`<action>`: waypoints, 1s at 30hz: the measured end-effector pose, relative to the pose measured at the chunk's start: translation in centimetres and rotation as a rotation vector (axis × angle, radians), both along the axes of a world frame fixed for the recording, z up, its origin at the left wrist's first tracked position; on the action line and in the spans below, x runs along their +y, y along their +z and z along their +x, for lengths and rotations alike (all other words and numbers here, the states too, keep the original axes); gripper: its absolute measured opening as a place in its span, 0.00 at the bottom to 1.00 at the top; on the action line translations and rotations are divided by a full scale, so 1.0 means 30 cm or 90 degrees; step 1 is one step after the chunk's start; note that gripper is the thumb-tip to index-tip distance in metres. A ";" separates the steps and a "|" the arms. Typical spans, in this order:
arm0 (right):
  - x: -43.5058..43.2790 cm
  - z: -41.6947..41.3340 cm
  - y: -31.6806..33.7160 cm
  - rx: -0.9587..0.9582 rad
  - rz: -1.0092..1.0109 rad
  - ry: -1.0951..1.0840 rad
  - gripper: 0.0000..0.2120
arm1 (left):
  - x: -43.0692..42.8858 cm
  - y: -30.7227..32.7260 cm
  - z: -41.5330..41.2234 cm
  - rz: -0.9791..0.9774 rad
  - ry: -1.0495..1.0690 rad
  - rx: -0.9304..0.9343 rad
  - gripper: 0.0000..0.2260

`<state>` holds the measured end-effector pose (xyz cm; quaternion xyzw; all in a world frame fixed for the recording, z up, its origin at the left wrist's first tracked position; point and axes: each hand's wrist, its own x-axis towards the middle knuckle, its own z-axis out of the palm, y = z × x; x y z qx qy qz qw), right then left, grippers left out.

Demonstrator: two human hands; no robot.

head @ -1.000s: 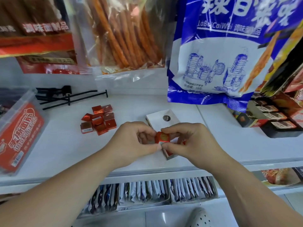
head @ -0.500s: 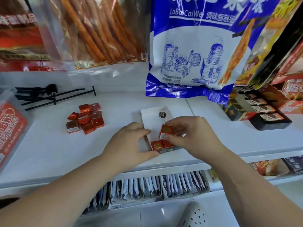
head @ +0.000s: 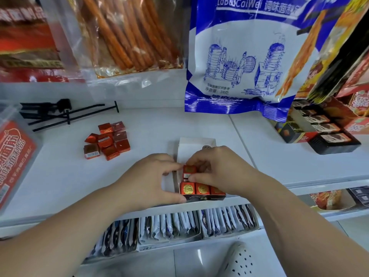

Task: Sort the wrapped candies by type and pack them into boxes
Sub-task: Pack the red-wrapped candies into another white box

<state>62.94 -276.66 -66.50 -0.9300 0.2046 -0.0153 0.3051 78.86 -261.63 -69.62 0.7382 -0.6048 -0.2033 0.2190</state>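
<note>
Meanwhile, loose candies (head: 106, 140) are lying in a pile at left. The left hand (head: 151, 180) is gripping the box (head: 205, 197) by its side, apparently steadying it. The right hand (head: 221, 168) is pinching one candy (head: 189, 172), seating it behind the front row.

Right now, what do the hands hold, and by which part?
The right hand pinches a red wrapped candy by its far and near edges. The left hand grips the box at its left side, thumb on the near corner.
</note>
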 end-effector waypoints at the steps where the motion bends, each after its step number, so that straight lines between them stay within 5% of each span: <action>1: -0.001 0.003 0.002 0.009 0.002 0.011 0.15 | 0.000 0.001 0.000 -0.002 -0.001 0.003 0.38; 5: -0.004 -0.002 0.015 0.021 -0.034 0.030 0.18 | 0.000 0.012 -0.003 0.001 -0.005 0.001 0.38; 13: -0.002 -0.027 0.028 0.086 -0.058 0.004 0.38 | 0.000 0.020 -0.001 0.001 0.020 0.039 0.40; 30: 0.019 -0.030 -0.009 0.077 -0.109 0.026 0.41 | -0.014 -0.002 0.001 -0.033 0.061 0.124 0.41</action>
